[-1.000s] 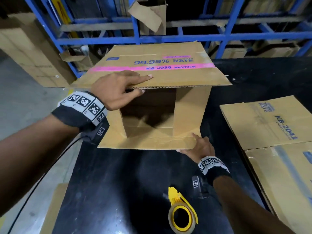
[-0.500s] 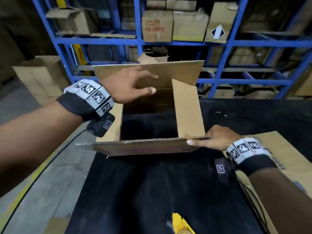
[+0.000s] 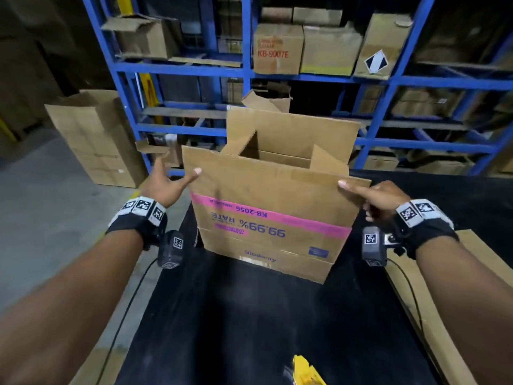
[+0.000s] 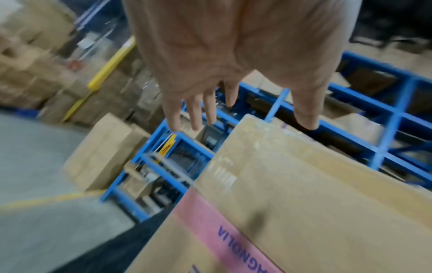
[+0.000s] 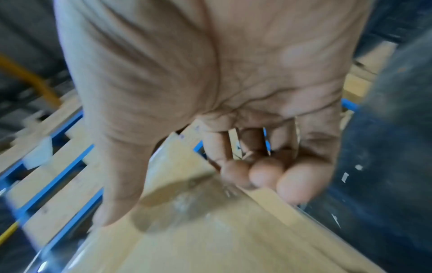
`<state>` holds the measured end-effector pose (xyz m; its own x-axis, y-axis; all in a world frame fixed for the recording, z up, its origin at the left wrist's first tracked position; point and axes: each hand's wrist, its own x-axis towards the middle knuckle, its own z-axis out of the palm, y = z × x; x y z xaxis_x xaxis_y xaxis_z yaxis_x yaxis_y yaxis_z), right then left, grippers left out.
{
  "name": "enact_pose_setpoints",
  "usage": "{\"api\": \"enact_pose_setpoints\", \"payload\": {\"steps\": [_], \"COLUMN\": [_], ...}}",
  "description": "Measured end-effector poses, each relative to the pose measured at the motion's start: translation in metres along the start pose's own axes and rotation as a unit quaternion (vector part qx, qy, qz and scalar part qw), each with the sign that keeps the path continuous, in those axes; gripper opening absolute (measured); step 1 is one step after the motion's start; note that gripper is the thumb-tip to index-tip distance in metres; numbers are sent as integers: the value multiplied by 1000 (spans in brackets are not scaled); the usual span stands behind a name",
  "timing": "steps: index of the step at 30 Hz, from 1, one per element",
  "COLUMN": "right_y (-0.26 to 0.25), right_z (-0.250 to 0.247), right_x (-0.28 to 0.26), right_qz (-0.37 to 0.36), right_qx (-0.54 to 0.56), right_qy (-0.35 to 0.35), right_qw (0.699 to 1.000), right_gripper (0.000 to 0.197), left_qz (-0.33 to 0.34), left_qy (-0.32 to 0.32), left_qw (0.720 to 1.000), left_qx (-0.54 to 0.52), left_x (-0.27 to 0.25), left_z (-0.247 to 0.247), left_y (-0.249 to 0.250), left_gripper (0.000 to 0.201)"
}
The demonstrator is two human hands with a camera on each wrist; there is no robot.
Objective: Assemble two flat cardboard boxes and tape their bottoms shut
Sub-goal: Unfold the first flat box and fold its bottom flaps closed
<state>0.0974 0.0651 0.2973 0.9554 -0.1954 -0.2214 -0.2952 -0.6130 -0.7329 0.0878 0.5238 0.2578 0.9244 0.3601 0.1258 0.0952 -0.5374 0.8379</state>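
The opened box stands upside down near the black table's far edge, flaps up for folding; the right hand pinches the near flap's corner, while the left hand spreads open, its thumb at the opposite corner.

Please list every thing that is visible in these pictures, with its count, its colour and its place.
open box: one, brown with pink band, print upside down, standing on the table
table: one, black, near centre
flat cardboard: brown, count unclear, table's right edge
tape dispenser: one, yellow, bottom edge, partly cut off
rack: blue, behind, holding brown cartons
carton stack: brown, floor, left
left hand: open, thumb at the flap's left corner
right hand: grip pinching the flap's right corner
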Motion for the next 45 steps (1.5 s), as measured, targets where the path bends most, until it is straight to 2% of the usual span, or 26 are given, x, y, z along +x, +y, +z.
{"api": "enact_pose_setpoints", "payload": {"steps": [1, 3, 5, 6, 8, 11, 13, 16, 20, 22, 24, 26, 28, 29, 32, 33, 35, 37, 39, 40, 42, 43, 45], "right_y": [6, 16, 33, 39, 55, 77, 79, 75, 78, 83, 93, 98, 102, 104, 123, 130, 137, 133, 121, 116, 108, 107, 110], "right_z": [1, 9, 25, 36, 61, 92, 101, 103, 92, 88, 88, 90, 91, 91, 88, 89, 90, 90, 94, 96, 99, 100, 102], "right_x": [2, 5, 9, 7, 5, 3, 3, 7, 11, 3, -7, -20, -36, -45, -66, -68, -68, -66, -70, -72, -77, -80, -79], "right_qz": [-1, -22, -45, -51, -53, -56, -39, 4, 10, 20, 21, 19, 3, -3, -11, -20, -23, -22, -46, -46, -55, -68, -118], "right_qx": [9, 23, 53, 71, 87, 123, 153, 217, 259, 255, 244, 252, 279, 286, 289, 278, 232, 218, 193, 176, 152, 136, 91], "right_qy": [18, 48, 54, 51, 42, 40, 44, 72, 117, 123, 128, 130, 126, 113, 67, 60, 76, 86, 90, 88, 88, 90, 96], "right_qw": [1000, 998, 996, 995, 994, 990, 986, 974, 959, 959, 961, 959, 952, 951, 955, 958, 969, 972, 976, 979, 983, 984, 984], "right_gripper": [81, 81, 81, 71, 62, 72, 79, 117, 110, 111, 113, 103, 67, 62, 93, 94, 81, 69, 39, 48, 92, 102, 105], "left_qz": [-32, -46, -45, -52, -84, -124, -129, -117, -46, -32, -36, -53, -41, -40, -60, -62, -73, -89, -73, -56, -26, -8, 29], "left_qy": [-34, -72, -49, -34, -48, -103, -110, -85, -27, -11, 15, 24, 17, 11, -19, -29, -42, -27, -8, -4, -2, -11, -43], "left_qw": [999, 994, 992, 989, 982, 970, 963, 966, 989, 991, 992, 993, 990, 988, 985, 985, 986, 991, 996, 998, 995, 994, 996], "left_qx": [-24, -60, -105, -132, -165, -182, -208, -212, -137, -132, -116, -104, -136, -151, -158, -157, -145, -101, -40, -37, -94, -110, -73], "left_x": [5, 12, 19, 24, 31, 35, 35, 26, -5, -25, -46, -65, -83, -91, -108, -111, -114, -110, -108, -108, -111, -112, -115], "left_z": [8, 26, 40, 44, 51, 62, 69, 73, 70, 67, 62, 57, 53, 48, 33, 29, 24, 26, 27, 28, 31, 33, 35], "left_y": [-6, -18, -28, -33, -42, -54, -54, -44, -39, -52, -72, -86, -91, -92, -96, -98, -99, -99, -99, -101, -99, -97, -89], "left_gripper": [112, 96, 88, 88, 89, 85, 81, 67, 47, 48, 62, 77, 76, 74, 74, 68, 59, 62, 72, 78, 91, 98, 99]}}
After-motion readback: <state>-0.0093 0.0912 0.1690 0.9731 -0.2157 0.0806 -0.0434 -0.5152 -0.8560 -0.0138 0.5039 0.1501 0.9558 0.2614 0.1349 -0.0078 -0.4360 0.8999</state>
